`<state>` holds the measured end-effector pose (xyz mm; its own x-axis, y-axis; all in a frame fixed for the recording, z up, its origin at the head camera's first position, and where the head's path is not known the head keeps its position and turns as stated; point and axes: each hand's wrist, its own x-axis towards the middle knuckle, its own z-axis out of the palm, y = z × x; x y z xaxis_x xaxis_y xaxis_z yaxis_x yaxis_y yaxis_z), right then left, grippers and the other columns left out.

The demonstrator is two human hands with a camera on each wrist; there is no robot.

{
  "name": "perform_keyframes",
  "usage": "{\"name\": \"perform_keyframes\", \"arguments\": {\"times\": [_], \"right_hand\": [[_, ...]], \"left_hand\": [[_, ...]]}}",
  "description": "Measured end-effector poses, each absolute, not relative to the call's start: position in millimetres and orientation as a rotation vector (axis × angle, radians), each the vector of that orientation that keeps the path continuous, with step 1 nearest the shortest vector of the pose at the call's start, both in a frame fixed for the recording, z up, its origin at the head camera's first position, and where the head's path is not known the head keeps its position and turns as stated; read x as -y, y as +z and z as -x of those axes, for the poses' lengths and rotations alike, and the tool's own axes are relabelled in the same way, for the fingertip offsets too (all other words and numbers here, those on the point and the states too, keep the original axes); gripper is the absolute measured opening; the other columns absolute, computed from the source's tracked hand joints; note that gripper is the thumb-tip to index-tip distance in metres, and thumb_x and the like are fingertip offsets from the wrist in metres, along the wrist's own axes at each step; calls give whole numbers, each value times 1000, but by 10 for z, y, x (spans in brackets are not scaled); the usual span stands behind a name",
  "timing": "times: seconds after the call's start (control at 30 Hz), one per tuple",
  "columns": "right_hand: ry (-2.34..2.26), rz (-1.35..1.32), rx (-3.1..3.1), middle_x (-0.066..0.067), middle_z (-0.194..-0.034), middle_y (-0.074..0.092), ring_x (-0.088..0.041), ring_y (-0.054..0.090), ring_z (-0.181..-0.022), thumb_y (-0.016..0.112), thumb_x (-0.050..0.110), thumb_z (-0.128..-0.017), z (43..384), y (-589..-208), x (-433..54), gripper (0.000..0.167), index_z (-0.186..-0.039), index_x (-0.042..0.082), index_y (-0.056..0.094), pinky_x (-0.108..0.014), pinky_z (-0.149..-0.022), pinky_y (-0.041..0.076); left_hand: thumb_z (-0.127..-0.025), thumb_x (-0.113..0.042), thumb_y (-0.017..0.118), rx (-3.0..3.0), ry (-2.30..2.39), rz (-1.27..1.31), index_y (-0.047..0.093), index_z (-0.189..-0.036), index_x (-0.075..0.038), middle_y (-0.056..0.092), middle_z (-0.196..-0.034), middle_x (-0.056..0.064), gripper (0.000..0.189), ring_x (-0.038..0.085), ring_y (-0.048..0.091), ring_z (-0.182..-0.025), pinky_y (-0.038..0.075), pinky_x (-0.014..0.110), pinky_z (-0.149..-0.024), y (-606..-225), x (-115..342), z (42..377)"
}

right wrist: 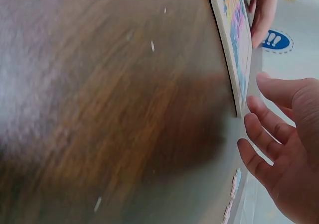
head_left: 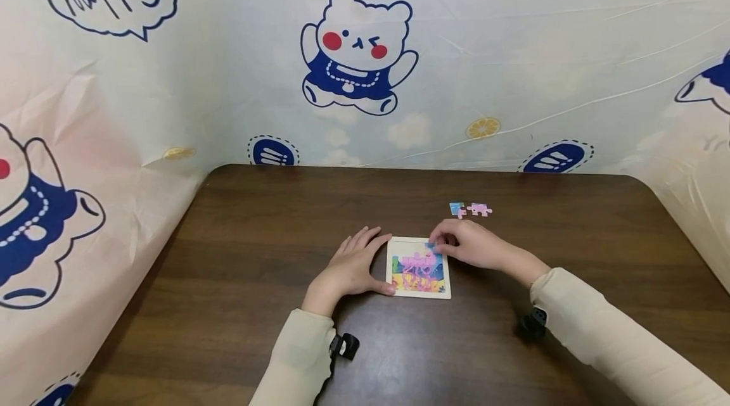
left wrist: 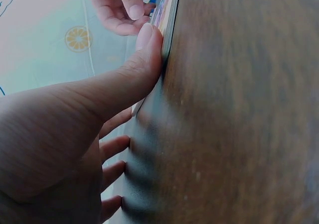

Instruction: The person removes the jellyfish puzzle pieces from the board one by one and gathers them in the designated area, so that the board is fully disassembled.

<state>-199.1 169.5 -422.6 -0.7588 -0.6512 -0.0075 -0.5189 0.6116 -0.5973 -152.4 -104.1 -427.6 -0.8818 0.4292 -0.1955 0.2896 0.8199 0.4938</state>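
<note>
A square jigsaw puzzle with a pale frame lies on the brown table, its picture pink, blue and yellow. Along the frame's left side rests my left hand, fingers spread, thumb at the near corner and index finger at the far corner. The left wrist view shows that thumb against the frame's edge. My right hand is over the far right corner, fingertips at a blue part of the picture. In the right wrist view its thumb and loosely bent fingers stand apart, with no piece visible between them.
Two loose puzzle pieces, one blue and pink and one pink, lie beyond my right hand. A printed cloth backdrop rises behind the table and along its sides.
</note>
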Motion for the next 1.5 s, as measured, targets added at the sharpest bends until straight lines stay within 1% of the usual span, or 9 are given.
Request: {"name": "perform_keyframes", "arguments": {"times": [0.17,0.37,0.5,0.67,0.9,1.17,1.33,1.43,1.5], "right_hand": [[-835,1018,-2595,5,-90,60,-11,50,-75,70,11,-93,1970,-4239,-1652,10,-102,14,72,-26,-65,45],[-761,1055,-2584,1,-94,59,-17,52,-84,74,14,-90,1950,-4227,-1623,13,-104,15,73,-31,-74,47],[-728,1050,-2592,1,-96,59,-18,51,-88,74,13,-90,1950,-4227,-1609,12,-102,16,73,-34,-77,46],[-705,1048,-2602,1,-94,56,-19,50,-88,74,8,-89,1946,-4221,-1575,13,-98,17,70,-34,-77,46],[-691,1061,-2612,-2,-97,54,-20,49,-90,75,3,-87,1939,-4202,-1542,18,-97,16,68,-35,-78,45],[-728,1077,-2601,-2,-97,55,-21,50,-91,76,5,-86,1929,-4227,-1537,19,-98,16,65,-36,-78,45],[-772,1058,-2603,-1,-99,57,-20,51,-92,78,5,-85,1940,-4226,-1540,25,-105,14,65,-37,-80,47],[-803,1040,-2612,0,-96,57,-19,51,-88,78,7,-85,1958,-4216,-1544,28,-110,12,65,-35,-76,46],[-827,1038,-2610,1,-91,56,-17,51,-83,77,7,-86,1974,-4203,-1550,26,-109,11,65,-32,-72,45]], "left_hand": [[-72,-48,87,-2703,667,-543,37,-154,-19,25,-161,7,100,29,14,-150,13,51,-119,-4262,1047,1530],[-72,-48,87,-2701,666,-546,37,-154,-20,25,-161,6,100,29,13,-150,13,51,-119,-4259,1047,1533],[-71,-49,86,-2702,667,-551,37,-154,-20,25,-161,6,100,29,14,-150,13,51,-119,-4271,1048,1535],[-71,-48,87,-2703,673,-551,38,-154,-19,25,-161,6,100,29,14,-150,13,51,-119,-4265,1044,1533],[-72,-48,86,-2700,657,-534,36,-154,-20,24,-162,6,100,28,13,-150,13,51,-119,-4277,1042,1533],[-72,-49,86,-2697,654,-534,36,-155,-21,24,-162,6,101,28,13,-150,13,51,-119,-4274,1049,1525],[-72,-48,86,-2700,661,-538,37,-154,-20,25,-161,6,100,29,13,-150,13,52,-119,-4276,1053,1522],[-72,-48,86,-2701,665,-540,37,-154,-20,25,-161,6,100,29,14,-150,13,52,-119,-4278,1054,1527],[-72,-49,86,-2702,663,-539,37,-154,-20,25,-161,6,100,28,13,-150,13,51,-119,-4281,1053,1530]]}}
